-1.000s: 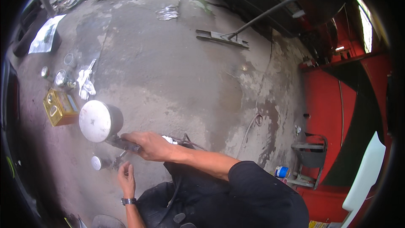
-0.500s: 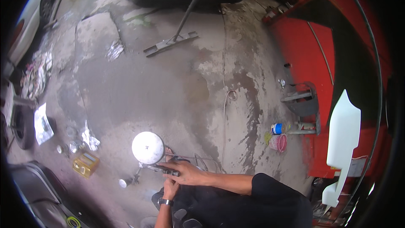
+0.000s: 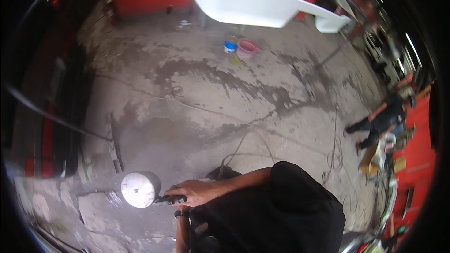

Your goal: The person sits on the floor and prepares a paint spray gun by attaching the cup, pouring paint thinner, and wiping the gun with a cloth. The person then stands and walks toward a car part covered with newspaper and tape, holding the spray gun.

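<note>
My right hand point(image 3: 192, 192) grips the handle of a spray gun point(image 3: 164, 200), whose large silver cup point(image 3: 139, 189) points up with its round white-grey lid toward me. My left hand point(image 3: 183, 208) is just below it, mostly hidden by the right hand and the gun; a watch shows on that wrist, and I cannot make out its fingers.
A white body panel point(image 3: 243, 2) is raised before a red wall. Below are a blue can point(image 3: 230, 45) and pink bucket point(image 3: 246, 48). A dark car point(image 3: 47, 126) stands left, beside a long-handled tool point(image 3: 115, 154). Another person point(image 3: 384, 117) stands right; hoses point(image 3: 211, 112) cross the concrete.
My view has swung to the right, bringing the white panel to the top and another person into sight. My left hand has moved up to the gun and under my right hand.
</note>
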`<state>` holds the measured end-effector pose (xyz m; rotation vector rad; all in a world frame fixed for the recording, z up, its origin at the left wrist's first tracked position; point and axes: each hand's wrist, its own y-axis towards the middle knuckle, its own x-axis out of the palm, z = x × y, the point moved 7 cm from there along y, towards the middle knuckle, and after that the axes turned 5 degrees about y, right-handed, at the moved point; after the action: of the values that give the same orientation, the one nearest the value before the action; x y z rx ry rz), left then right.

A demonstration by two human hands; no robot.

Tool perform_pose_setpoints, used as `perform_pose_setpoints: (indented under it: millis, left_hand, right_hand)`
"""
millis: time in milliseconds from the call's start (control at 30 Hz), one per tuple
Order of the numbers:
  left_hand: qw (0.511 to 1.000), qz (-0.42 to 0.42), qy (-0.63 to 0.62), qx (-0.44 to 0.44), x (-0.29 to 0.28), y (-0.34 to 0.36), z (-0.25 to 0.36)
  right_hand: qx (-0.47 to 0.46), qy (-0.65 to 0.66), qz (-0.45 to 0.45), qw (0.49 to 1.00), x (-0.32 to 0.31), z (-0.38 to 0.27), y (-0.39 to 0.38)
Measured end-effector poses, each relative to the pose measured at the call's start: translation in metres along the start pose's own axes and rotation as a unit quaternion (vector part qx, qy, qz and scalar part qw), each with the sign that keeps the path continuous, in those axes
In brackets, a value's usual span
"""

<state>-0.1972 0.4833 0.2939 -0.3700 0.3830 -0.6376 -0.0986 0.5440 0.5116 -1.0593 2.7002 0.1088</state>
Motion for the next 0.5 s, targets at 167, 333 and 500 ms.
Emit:
perform_pose_setpoints:
  millis: [167,333,500]
  left_hand:
    - [0.971,-0.172,-0.111,-0.127,-0.063,0.000,0.015]
    - [0.865,-0.338,-0.211,-0.305,-0.051,-0.001,0.033]
    - [0.810,-0.378,-0.201,-0.400,0.014,0.001,0.062]
  right_hand:
    - [-0.014,-0.024,0.199,0.980,0.006,-0.048,0.016]
    - [-0.014,-0.007,0.359,0.933,0.015,-0.071,0.005]
    - [-0.079,0.020,0.480,0.873,-0.002,-0.102,-0.002]
